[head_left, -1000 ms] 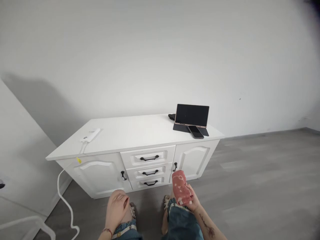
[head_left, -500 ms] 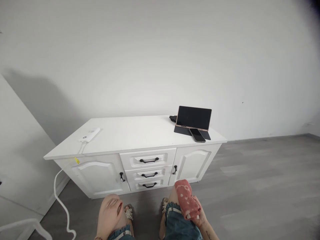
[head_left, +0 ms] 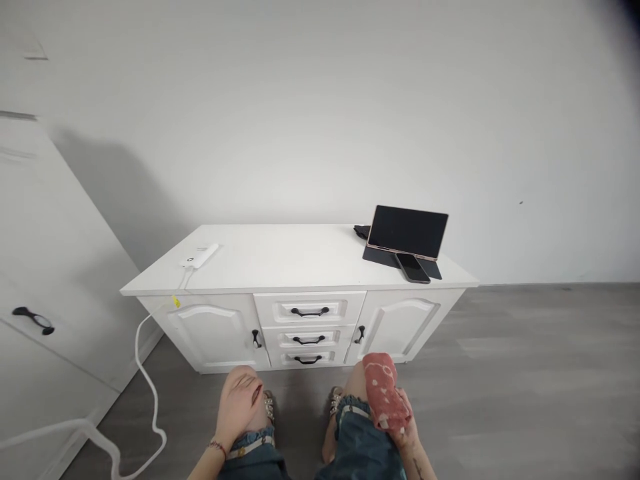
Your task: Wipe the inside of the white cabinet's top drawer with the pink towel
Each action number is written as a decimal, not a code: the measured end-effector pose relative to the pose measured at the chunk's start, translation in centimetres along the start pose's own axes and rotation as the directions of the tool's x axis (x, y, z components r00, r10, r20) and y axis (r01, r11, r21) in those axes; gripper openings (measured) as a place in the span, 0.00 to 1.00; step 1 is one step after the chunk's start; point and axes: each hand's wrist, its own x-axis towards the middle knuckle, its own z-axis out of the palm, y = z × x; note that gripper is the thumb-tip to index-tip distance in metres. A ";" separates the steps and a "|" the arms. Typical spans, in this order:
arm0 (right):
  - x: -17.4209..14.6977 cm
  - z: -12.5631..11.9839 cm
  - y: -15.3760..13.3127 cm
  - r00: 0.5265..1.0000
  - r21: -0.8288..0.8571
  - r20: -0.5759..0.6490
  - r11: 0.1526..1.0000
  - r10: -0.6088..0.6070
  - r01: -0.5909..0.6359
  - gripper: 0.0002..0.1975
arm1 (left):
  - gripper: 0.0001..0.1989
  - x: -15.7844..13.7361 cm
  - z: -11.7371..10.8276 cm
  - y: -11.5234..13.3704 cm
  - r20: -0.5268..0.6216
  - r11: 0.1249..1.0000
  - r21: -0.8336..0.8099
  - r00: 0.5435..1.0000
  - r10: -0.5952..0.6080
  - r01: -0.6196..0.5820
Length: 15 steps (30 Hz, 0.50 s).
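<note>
Head view, white cabinet [head_left: 280, 260], grey floor [head_left: 530, 387], cloth [head_left: 383, 392]

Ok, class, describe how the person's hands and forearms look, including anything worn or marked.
The left hand and right hand are gloveless, and no sleeves show on the forearms. A thin reddish bracelet circles the left wrist; a dark marking, possibly a tattoo, shows on the right forearm.

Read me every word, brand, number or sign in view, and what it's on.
No text is readable.
White device: faint grey marking and a round dark mark, too small to read.
Yellow cable tag: any print too small.
Red cloth: pale pattern, no readable letters.
</note>
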 end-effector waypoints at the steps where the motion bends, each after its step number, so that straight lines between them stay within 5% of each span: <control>1: 0.0 0.0 0.0 0.999 0.050 -0.044 0.999 0.004 -0.002 0.04 | 0.10 0.0 0.0 0.1 -0.001 1.000 0.011 1.000 -0.011 0.011; 4: 0.1 0.4 -0.2 0.994 0.097 -0.085 0.993 0.072 -0.064 0.04 | 0.12 0.0 0.2 0.2 -0.011 0.999 0.026 0.999 -0.042 0.042; 11: -0.1 1.8 0.2 0.978 -0.146 0.098 0.975 0.186 -0.170 0.06 | 0.10 -0.3 0.3 0.1 -0.015 0.999 -0.040 1.000 -0.017 0.017; 15: -0.6 1.7 0.4 0.989 -0.111 0.084 0.987 0.125 -0.115 0.05 | 0.11 -0.5 0.2 -0.2 -0.006 0.998 -0.063 1.000 0.005 -0.006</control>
